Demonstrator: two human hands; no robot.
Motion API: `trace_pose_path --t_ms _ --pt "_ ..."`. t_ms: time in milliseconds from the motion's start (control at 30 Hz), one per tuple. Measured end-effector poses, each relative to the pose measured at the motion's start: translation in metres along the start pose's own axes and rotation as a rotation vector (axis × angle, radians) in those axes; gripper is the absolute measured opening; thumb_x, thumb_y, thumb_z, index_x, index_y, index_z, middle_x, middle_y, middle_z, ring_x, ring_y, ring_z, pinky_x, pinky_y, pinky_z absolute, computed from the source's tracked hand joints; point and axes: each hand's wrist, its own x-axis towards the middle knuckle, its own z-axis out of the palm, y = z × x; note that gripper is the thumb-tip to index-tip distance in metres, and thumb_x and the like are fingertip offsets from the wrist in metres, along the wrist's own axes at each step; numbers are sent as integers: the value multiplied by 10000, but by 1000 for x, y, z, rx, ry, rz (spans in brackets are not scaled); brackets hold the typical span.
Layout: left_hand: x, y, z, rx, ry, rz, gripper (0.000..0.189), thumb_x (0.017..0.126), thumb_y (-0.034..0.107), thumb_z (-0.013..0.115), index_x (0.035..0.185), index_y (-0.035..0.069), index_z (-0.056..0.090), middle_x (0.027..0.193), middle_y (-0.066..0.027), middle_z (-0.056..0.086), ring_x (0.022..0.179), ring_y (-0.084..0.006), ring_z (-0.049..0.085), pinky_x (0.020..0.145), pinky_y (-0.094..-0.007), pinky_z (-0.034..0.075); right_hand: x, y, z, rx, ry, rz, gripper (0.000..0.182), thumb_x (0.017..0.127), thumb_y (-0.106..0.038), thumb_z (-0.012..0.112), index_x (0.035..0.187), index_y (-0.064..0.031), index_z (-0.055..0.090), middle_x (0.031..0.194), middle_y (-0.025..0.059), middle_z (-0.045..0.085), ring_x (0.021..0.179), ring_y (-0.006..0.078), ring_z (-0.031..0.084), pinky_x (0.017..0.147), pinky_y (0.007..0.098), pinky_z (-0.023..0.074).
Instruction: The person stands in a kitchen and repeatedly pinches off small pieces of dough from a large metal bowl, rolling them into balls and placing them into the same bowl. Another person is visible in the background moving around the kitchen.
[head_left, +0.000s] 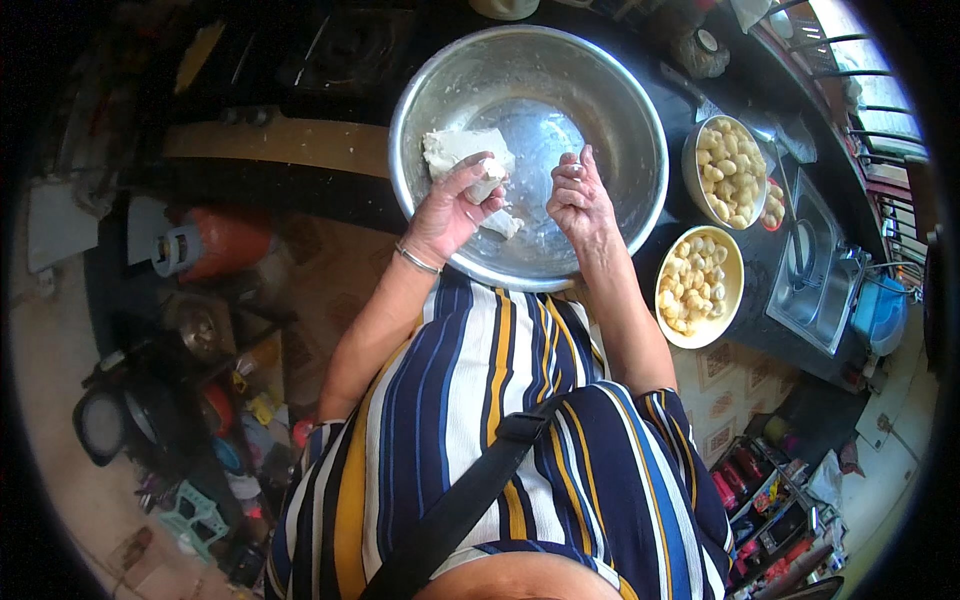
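A large round metal basin (622, 112) lies before me. Over its left part, my left hand (457, 199) holds a small piece of white dough (487, 182) between thumb and fingers. Beneath and behind that hand, a larger slab of white dough (465, 146) rests in the basin, with a smaller strip (502, 223) nearer me. My right hand (581, 195) is raised over the basin's right part with its fingers curled and thumb up; whether anything small is inside them cannot be seen. To the right stand a yellow bowl (701, 334) of pale dough balls and another bowl (701, 196) of yellowish balls.
Beyond the bowls are a small red dish of balls (772, 206), a steel sink (817, 281) and a knife (682, 81). A stove (352, 45) lies at the back left. An orange container (229, 244) stands left, and a blue tub (881, 315) sits past the sink.
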Motion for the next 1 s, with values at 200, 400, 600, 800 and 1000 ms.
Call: trace_pose_path --t_ms 200,400,600,800,1000 --pt "1 1 -2 -36 -5 7 276 831 140 663 1093 67 616 967 -94 642 864 -175 608 797 -301 517 10 18 20 -350 547 -305 167 954 -179 528 1006 -22 547 774 13 553 611 59 493 484 170 408" --pt "4 -1 -6 -39 -20 -11 283 830 135 663 1100 66 616 977 -89 645 866 -164 609 795 -298 517 8 2 30 -789 669 -373 344 955 -367 498 754 -89 522 584 -36 370 495 75 327 430 221 241" --pt "4 -2 -5 -35 -35 -26 283 836 130 653 1110 68 616 974 -75 649 858 -161 614 788 -290 516 30 -35 28 -1426 674 -643 533 964 -479 377 617 -82 455 560 1 380 497 142 354 479 308 298" --pt "2 -2 -7 -24 -20 -58 291 840 137 646 1123 73 614 963 -52 654 838 -152 619 779 -283 515 68 -48 42 -2608 301 -951 199 841 -112 541 1009 -21 596 1085 216 570 1035 366 551 842 432 444" --pt "1 -5 -10 -28 -70 -33 311 841 145 648 1139 69 605 964 -43 655 829 -146 622 780 -281 515 82 -63 14 -2967 306 -994 227 801 -10 559 996 -78 653 982 150 586 944 349 578 802 423 478"
